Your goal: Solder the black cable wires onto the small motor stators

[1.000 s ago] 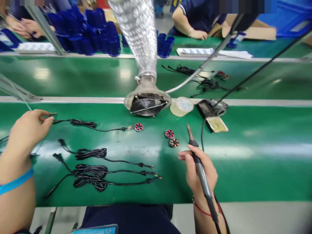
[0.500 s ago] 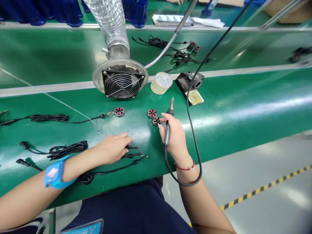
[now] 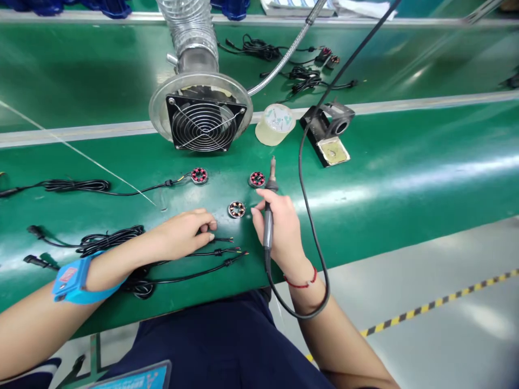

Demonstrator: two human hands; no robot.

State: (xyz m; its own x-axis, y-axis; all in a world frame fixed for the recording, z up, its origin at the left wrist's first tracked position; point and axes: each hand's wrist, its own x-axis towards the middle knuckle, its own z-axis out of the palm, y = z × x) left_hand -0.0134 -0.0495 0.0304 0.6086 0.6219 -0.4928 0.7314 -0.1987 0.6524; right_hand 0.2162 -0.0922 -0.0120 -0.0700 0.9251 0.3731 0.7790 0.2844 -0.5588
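My right hand (image 3: 283,227) is wrapped round a soldering iron (image 3: 268,216), its tip pointing up and away from me. Thumb and index finger stick out to the left, just apart from a small round motor stator with copper windings (image 3: 237,209). A stator with pink-red parts (image 3: 257,179) lies just beyond those fingers. My left hand (image 3: 188,232) hovers low over several black cables (image 3: 219,252), fingers loosely curled and thumb apart from them. One cable end (image 3: 224,239) pokes out from beneath it; the hand hides the rest. Another stator (image 3: 199,175), joined to a cable (image 3: 121,193), lies farther back.
A fume extractor fan (image 3: 206,124) on a silver duct hangs over the bench. Behind stand a pale yellowish roll (image 3: 275,124) and a soldering iron stand (image 3: 328,135) with a sponge. The iron's cord (image 3: 302,162) loops around my right wrist. More cables (image 3: 300,78) lie at the back.
The copper-wound stator has moved left and towards me, away from my right fingers, which touched it before. The iron has shifted slightly left with the hand. The camera view has tilted down a little.
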